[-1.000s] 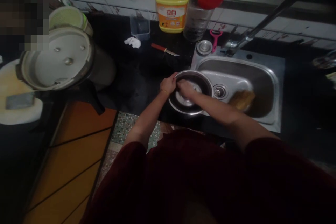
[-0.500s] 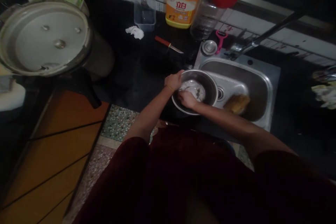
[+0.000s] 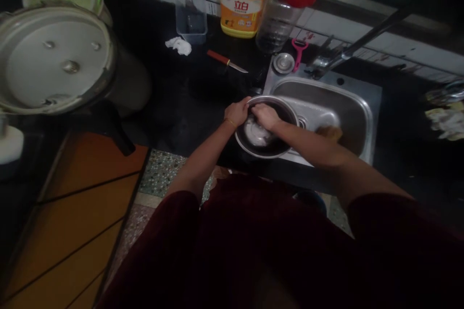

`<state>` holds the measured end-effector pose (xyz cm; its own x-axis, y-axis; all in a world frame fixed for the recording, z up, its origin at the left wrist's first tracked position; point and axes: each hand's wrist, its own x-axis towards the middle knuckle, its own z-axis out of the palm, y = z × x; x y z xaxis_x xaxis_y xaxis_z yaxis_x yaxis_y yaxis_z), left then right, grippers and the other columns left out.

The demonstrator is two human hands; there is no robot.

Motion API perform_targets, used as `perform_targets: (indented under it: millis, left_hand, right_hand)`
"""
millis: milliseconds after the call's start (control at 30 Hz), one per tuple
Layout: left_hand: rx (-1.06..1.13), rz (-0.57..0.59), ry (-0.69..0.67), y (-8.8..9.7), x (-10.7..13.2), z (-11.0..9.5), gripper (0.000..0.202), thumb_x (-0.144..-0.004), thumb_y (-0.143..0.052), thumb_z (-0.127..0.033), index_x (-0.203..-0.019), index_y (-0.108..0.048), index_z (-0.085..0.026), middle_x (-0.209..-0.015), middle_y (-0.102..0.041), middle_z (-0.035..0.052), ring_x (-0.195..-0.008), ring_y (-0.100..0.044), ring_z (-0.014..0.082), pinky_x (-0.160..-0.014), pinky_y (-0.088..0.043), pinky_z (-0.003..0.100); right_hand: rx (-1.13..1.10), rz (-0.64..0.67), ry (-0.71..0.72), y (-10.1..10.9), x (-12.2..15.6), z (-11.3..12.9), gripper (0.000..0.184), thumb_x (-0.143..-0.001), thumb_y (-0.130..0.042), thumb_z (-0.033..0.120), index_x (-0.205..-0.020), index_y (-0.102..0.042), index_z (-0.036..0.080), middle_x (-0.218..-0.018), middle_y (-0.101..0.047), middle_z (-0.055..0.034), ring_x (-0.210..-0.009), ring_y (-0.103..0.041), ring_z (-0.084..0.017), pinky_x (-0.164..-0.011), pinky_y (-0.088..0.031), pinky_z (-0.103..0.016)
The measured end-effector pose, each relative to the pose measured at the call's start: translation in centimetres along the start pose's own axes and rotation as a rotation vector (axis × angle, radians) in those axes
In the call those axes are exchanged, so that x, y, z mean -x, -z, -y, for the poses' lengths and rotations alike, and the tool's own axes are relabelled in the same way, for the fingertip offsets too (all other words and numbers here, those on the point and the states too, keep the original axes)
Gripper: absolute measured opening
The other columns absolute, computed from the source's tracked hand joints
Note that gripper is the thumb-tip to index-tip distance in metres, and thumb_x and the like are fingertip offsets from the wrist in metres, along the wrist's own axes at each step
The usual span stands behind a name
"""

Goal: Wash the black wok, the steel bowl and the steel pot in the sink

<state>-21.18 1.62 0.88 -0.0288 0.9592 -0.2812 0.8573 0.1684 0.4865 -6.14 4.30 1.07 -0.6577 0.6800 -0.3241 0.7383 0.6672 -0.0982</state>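
Your left hand (image 3: 237, 112) grips the edge of the bowl (image 3: 286, 112) under both hands. Your right hand (image 3: 266, 117) curls inside it; whether it holds anything, I cannot tell. Beyond your left hand lies a knife (image 3: 220, 58).

Bowl (image 3: 286, 112) at left edge of sink (image 3: 321, 110); right hand (image 3: 266, 116) inside, left hand (image 3: 237, 112) on its left side. Knife (image 3: 227, 61) behind, jug (image 3: 242, 9) farther back. Pot (image 3: 32, 77) far left.
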Motion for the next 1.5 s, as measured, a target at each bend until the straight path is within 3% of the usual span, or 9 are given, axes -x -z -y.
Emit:
perform_targets:
  millis: [200,400,633,800,967,1100,1200,1333,1500]
  left_hand:
    - [0.020,-0.005,0.005,0.2,0.4,-0.5,0.045,-0.095,-0.036,-0.034,-0.139,-0.045,-0.032,-0.114,-0.068,0.0046,-0.105,-0.062,0.0232,-0.093,-0.045,0.035]
    - [0.021,-0.014,0.038,0.0,0.7,-0.3,0.046,-0.095,-0.035,-0.033,-0.139,-0.044,-0.032,-0.112,-0.069,0.0047,-0.104,-0.063,0.0234,-0.091,-0.045,0.035]
    - [0.069,-0.038,0.029,-0.1,0.9,0.0,0.045,-0.094,-0.037,-0.033,-0.138,-0.046,-0.032,-0.115,-0.068,0.0042,-0.104,-0.063,0.0234,-0.091,-0.045,0.034]
    - [0.086,-0.044,0.046,-0.1,1.1,0.0,0.046,-0.094,-0.036,-0.033,-0.139,-0.046,-0.032,-0.112,-0.069,0.0046,-0.104,-0.063,0.0228,-0.091,-0.045,0.033]
    - [0.096,-0.044,0.055,-0.2,1.1,0.2,0.045,-0.094,-0.037,-0.033,-0.138,-0.047,-0.033,-0.112,-0.070,0.0040,-0.104,-0.063,0.0223,-0.091,-0.046,0.033]
    - [0.112,-0.061,0.049,-0.3,1.0,0.4,0.046,-0.094,-0.036,-0.032,-0.138,-0.047,-0.031,-0.115,-0.069,0.0050,-0.104,-0.064,0.0236,-0.091,-0.046,0.034]
    - [0.141,-0.088,0.056,-0.5,1.0,-0.1,0.044,-0.094,-0.037,-0.032,-0.136,-0.049,-0.030,-0.113,-0.069,0.0056,-0.103,-0.064,0.0238,-0.089,-0.046,0.033]
    - [0.166,-0.096,0.074,-0.8,0.9,-0.7,0.040,-0.093,-0.038,-0.035,-0.130,-0.054,-0.030,-0.110,-0.070,0.0050,-0.102,-0.065,0.0225,-0.084,-0.047,0.030]
    - [0.063,-0.088,0.030,0.8,-0.5,-0.5,0.040,-0.095,-0.035,-0.034,-0.130,-0.054,-0.028,-0.113,-0.069,0.0064,-0.104,-0.064,0.0220,-0.085,-0.046,0.029]
  right_hand:
    - [-0.016,0.337,-0.010,-0.2,5.3,-0.3,0.024,-0.080,-0.052,0.012,-0.096,-0.069,0.015,-0.092,-0.070,-0.0109,-0.089,-0.063,-0.021,-0.072,-0.042,-0.025]
    - [0.020,0.035,-0.096,-0.5,1.8,0.3,0.029,-0.084,-0.043,0.010,-0.103,-0.065,0.008,-0.102,-0.067,-0.0174,-0.097,-0.060,-0.023,-0.080,-0.041,-0.028]
    - [-0.028,0.130,-0.025,-1.0,2.4,1.1,0.027,-0.085,-0.045,0.012,-0.104,-0.064,0.013,-0.104,-0.066,-0.0122,-0.095,-0.061,-0.021,-0.080,-0.043,-0.027]
    - [0.027,0.091,-0.226,-0.8,3.0,0.8,0.026,-0.084,-0.046,0.011,-0.103,-0.064,0.009,-0.100,-0.067,-0.0181,-0.094,-0.063,-0.025,-0.079,-0.044,-0.029]
    - [-0.059,0.168,-0.024,-1.0,2.2,3.1,0.029,-0.083,-0.046,0.009,-0.103,-0.066,0.013,-0.104,-0.067,-0.0134,-0.099,-0.061,-0.022,-0.084,-0.044,-0.027]
    - [0.067,0.034,-0.149,0.5,1.1,0.3,0.033,-0.087,-0.038,0.008,-0.109,-0.063,0.007,-0.111,-0.064,-0.0205,-0.107,-0.058,-0.026,-0.087,-0.043,-0.032]
    - [0.070,0.146,-0.265,0.6,4.2,-1.6,0.030,-0.086,-0.044,0.010,-0.106,-0.065,0.007,-0.104,-0.066,-0.0217,-0.101,-0.061,-0.027,-0.082,-0.045,-0.032]
    - [-0.299,0.290,-0.314,-1.0,6.9,2.5,0.024,-0.086,-0.052,0.021,-0.102,-0.068,0.014,-0.098,-0.071,-0.0115,-0.093,-0.066,-0.022,-0.079,-0.048,-0.027]
    - [-0.562,-0.039,-0.183,-1.5,6.4,7.8,0.042,-0.095,-0.035,0.024,-0.132,-0.052,0.014,-0.129,-0.060,-0.0102,-0.118,-0.056,-0.017,-0.098,-0.043,-0.027]
